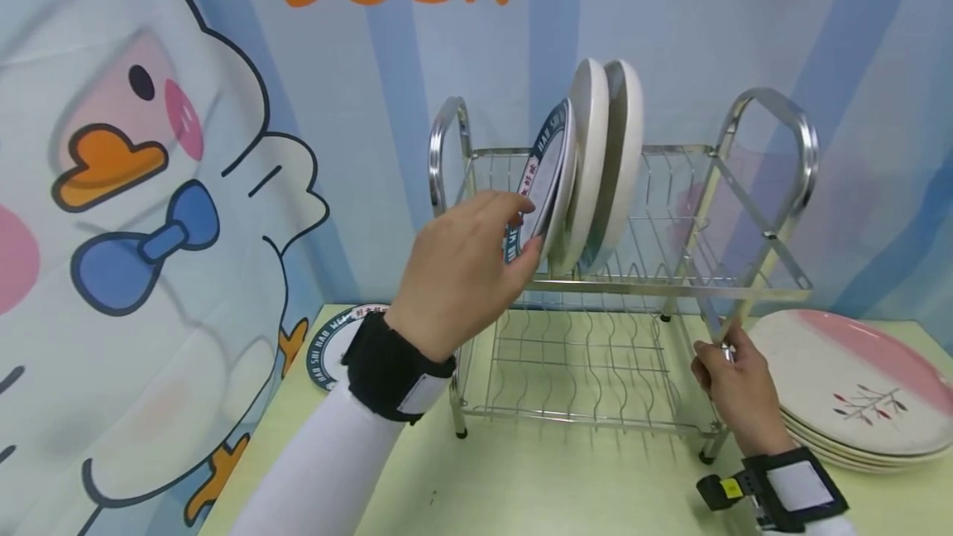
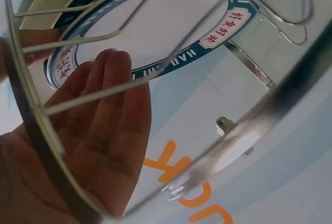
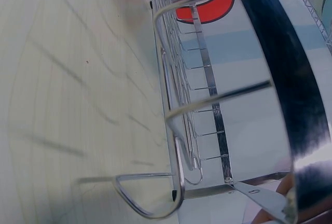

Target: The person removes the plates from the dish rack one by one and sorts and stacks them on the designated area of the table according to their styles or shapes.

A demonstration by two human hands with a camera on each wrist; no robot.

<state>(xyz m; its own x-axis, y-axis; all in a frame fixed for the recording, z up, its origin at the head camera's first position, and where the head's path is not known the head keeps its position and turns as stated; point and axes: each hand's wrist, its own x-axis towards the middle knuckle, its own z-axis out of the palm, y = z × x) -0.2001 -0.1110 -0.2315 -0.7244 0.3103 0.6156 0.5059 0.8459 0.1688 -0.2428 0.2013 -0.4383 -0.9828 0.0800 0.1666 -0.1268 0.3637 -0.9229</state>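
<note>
In the upper tier of a two-tier metal dish rack [image 1: 566,288] stands a plate with a dark teal patterned rim [image 1: 547,147], leaning slightly. My left hand [image 1: 465,267] is at its left face and front edge, thumb and fingers apart. In the left wrist view, the fingers [image 2: 111,73] look nearly straight, the tips overlapping the plate's rim [image 2: 194,47] behind the wires. Right beside that plate, white plates [image 1: 588,164] stand on edge. My right hand [image 1: 737,387] grips the rack's right-side frame; in the right wrist view only part of its fingers shows at the lower right corner.
A stack of cream plates [image 1: 841,387] with a pink section and leaf print lies right of the rack. Another teal-rimmed plate [image 1: 323,354] lies flat at the left, partly behind my wrist. The pale table [image 1: 558,478] meets a blue duck-print backdrop [image 1: 357,147].
</note>
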